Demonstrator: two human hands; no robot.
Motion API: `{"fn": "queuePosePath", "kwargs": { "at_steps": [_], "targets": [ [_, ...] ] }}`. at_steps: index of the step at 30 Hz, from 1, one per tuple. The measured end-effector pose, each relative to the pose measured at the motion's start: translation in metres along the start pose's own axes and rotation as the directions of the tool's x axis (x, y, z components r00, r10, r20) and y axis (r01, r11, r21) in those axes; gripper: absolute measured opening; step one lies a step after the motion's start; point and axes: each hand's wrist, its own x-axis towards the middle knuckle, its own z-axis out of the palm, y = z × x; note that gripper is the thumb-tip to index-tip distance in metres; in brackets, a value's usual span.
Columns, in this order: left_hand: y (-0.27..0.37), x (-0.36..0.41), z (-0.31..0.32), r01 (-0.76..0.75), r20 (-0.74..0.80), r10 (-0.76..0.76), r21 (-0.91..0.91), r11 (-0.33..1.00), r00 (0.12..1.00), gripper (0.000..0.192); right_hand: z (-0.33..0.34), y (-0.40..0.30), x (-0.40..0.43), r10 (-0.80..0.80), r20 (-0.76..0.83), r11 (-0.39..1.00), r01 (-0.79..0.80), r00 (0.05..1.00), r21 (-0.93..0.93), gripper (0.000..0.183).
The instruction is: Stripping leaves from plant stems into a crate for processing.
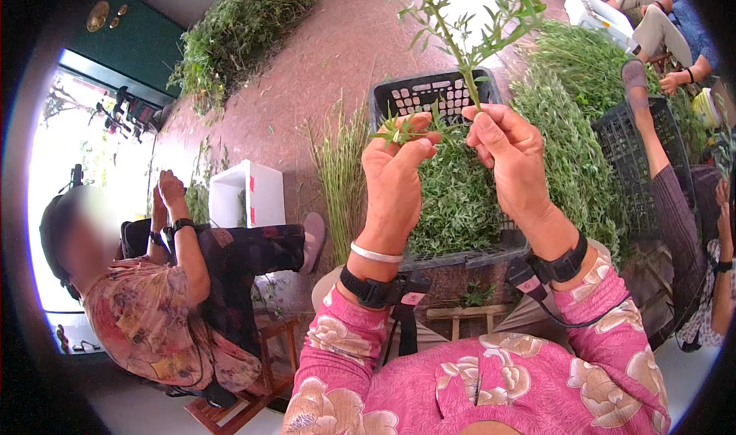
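My right hand [506,142] pinches the lower end of a leafy green stalk [454,38], whose branches spread upward and away from me. To its left, my left hand [399,159] has a small leafy sprig [402,129] between thumb and fingers. Both hands are above a black plastic crate [463,259], which holds a thick heap of picked green leaves [454,199]. Black straps with small devices circle both wrists.
Bare stems [339,188] lie left of the crate, cut plants [569,136] right of it. A white foam box [267,196] and a seated person [155,303] are at left. Another black crate [644,165] and other people are at right. A plant heap [230,44] lies farther off.
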Motion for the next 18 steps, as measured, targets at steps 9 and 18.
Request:
{"fn": "queuePosePath", "kwargs": {
  "at_steps": [9, 18],
  "targets": [
    [0.0044, 0.0008, -0.0022, 0.009, 0.052, -0.002, -0.125, 0.992, 0.999, 0.019, -0.0011, -0.0023, 0.0003, -0.084, -0.022, 0.968, 0.077, 0.996, -0.24, 0.015],
    [0.0034, 0.0007, -0.0008, 0.082, 0.065, -0.077, -0.083, 0.993, 0.995, 0.018, 0.0018, -0.0015, -0.0026, -0.249, 0.023, 0.878, 0.236, 0.968, -0.417, 0.014]
  ]
}}
